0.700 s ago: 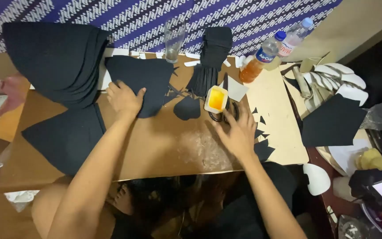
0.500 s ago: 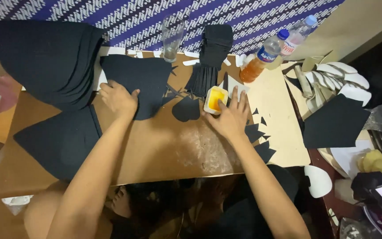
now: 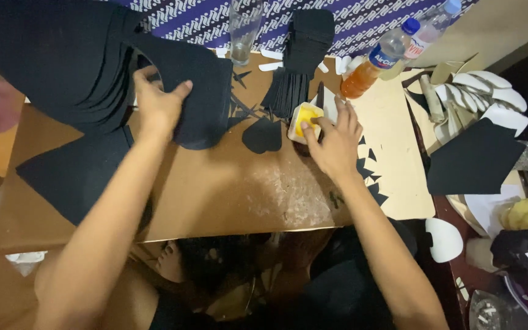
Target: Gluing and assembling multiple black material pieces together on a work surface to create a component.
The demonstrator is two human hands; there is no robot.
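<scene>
Left hand (image 3: 157,104) grips a black foam sheet (image 3: 200,91); right hand (image 3: 332,140) closes round a small yellow glue pot (image 3: 304,120) on the surface (image 3: 227,189).

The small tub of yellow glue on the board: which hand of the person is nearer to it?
Right. The right hand touches the small tub of yellow glue with its fingertips. The left hand is far off to the tub's left, gripping a black foam piece.

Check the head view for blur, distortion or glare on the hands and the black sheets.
Head view: left hand slightly motion-blurred on the black sheet; right hand sharper by the yellow tub; wide-angle bending at edges; black sheets lose detail; no strong glare.
</scene>
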